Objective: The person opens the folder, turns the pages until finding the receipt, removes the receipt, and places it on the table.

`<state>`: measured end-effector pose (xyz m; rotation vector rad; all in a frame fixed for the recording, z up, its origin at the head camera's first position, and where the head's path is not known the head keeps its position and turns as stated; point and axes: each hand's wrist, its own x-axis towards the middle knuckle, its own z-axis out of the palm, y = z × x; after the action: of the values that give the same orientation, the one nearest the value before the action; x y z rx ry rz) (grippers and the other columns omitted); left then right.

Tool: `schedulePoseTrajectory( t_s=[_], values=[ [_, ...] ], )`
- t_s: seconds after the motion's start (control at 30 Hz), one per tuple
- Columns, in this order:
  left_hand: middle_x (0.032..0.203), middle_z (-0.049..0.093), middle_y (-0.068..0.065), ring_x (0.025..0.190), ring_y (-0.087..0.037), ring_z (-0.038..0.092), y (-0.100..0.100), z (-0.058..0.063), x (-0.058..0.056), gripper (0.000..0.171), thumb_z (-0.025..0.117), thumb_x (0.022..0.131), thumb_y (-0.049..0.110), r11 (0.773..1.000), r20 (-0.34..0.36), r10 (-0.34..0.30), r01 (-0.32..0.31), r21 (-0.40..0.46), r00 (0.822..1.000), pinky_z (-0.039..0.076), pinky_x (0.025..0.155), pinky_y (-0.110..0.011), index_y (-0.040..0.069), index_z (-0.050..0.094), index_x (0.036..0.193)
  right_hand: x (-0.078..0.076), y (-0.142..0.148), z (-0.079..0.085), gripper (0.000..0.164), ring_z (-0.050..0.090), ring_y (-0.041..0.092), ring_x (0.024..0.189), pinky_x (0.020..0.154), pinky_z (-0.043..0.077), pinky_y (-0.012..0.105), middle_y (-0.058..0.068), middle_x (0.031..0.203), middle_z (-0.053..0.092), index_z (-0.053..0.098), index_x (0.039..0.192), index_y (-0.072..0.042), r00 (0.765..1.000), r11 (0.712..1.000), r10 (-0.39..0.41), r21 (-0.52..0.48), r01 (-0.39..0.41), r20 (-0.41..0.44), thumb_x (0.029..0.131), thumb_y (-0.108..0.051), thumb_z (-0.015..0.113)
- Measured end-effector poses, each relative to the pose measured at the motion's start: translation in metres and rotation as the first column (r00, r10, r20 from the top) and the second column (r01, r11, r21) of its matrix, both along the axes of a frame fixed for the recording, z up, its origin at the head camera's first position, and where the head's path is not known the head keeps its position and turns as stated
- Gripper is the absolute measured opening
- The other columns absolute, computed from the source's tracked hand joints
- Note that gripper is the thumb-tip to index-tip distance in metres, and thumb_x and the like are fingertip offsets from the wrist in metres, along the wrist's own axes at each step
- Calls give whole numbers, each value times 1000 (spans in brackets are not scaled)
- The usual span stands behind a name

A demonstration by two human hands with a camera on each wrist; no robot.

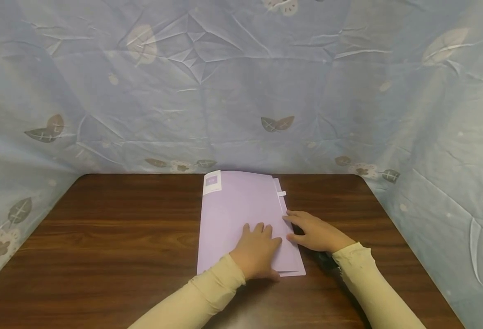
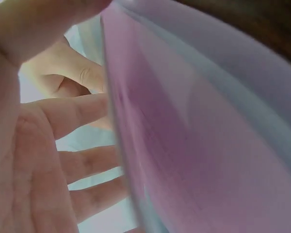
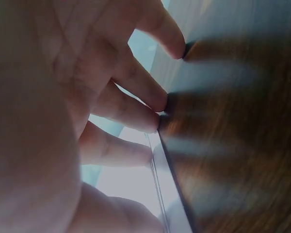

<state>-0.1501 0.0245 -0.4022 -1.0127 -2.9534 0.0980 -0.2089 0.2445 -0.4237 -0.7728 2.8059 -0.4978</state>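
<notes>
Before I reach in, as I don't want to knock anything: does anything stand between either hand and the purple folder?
Nothing visible does. The left hand rests directly on the purple folder, and the right hand touches its right edge.

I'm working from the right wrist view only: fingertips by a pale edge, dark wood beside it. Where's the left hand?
Observer: In the head view, the left hand rests with fingers spread on the near right part of the purple folder.

Operator: Any marking on that folder to orient me?

Observer: Yes, a white label with a purple block on it, at the far left corner.

Operator: And does anything stick out along the right-hand edge?

Observer: A small white tab, toward the far end, beyond the right hand.
</notes>
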Motion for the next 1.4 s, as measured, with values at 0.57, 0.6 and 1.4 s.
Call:
schedulePoseTrajectory(
  t_s=[0.57,0.6,1.4],
  values=[
    [115,65,-3,111,-22,59,-2,13,-6,71,87,67,63,1000,44,13,-12,-24,999,50,86,-47,22,72,123,0,-1,-5,53,42,41,146,115,36,60,19,160,43,54,147,3,1000,1000,-12,7,12,-5,101,-19,65],
    [116,65,-4,113,-23,59,-3,14,-6,72,87,68,64,1000,39,11,-10,-20,999,50,87,-47,22,71,124,0,-1,-5,53,42,41,146,115,36,60,19,160,43,54,147,3,1000,1000,-11,8,11,-8,101,-19,66],
    [160,44,-9,151,-30,35,-38,49,-7,90,83,84,52,934,-271,-290,334,129,918,30,121,-56,26,41,159,-1,6,-12,57,51,42,138,111,41,61,21,149,54,58,145,-4,999,996,-35,-83,33,-14,95,-25,73]
  ],
)
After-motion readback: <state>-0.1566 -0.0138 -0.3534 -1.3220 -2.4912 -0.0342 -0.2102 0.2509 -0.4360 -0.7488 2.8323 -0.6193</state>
